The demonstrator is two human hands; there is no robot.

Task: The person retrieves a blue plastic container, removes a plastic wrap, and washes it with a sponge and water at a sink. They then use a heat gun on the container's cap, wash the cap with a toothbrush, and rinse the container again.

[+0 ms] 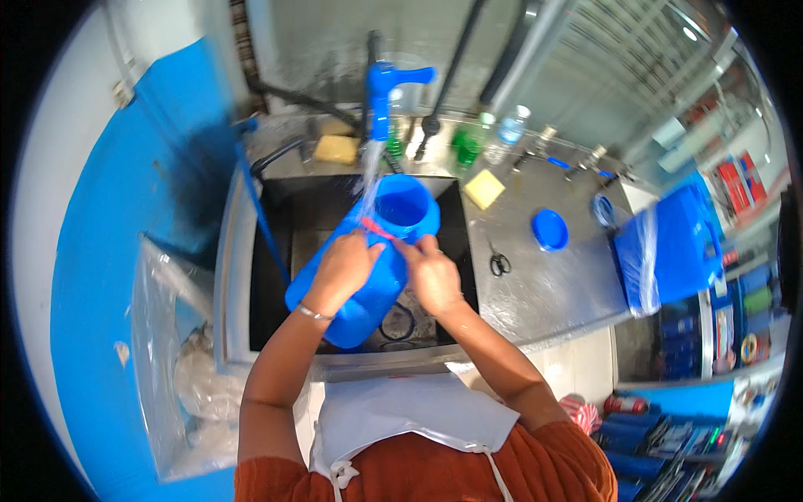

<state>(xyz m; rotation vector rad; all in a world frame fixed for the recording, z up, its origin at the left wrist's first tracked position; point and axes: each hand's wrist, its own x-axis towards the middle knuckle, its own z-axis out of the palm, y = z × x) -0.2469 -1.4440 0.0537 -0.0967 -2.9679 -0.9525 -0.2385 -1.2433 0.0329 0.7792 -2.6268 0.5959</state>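
Note:
A large blue plastic jug [352, 311] leans in the sink [269, 309], its wide round mouth uncovered and facing up and away from me. Water [370, 171] runs from the blue tap [384, 88] past the mouth's left side. At the jug's neck a small red strip [378, 228] stretches between my hands; its exact kind is blurred. My left hand [341, 269] is closed on the strip's left end, over the jug's shoulder. With fingers pinched, my right hand [432, 279] grips its right end. A dark loop [398, 322] shows on the sink bottom.
On the steel counter right of the sink lie a yellow sponge [483, 190], black scissors [499, 264] and a blue lid [549, 230]. Bottles [508, 132] stand behind, another sponge [336, 150] at back left. A blue container [673, 247] stands far right. Plastic bags [201, 376] hang left.

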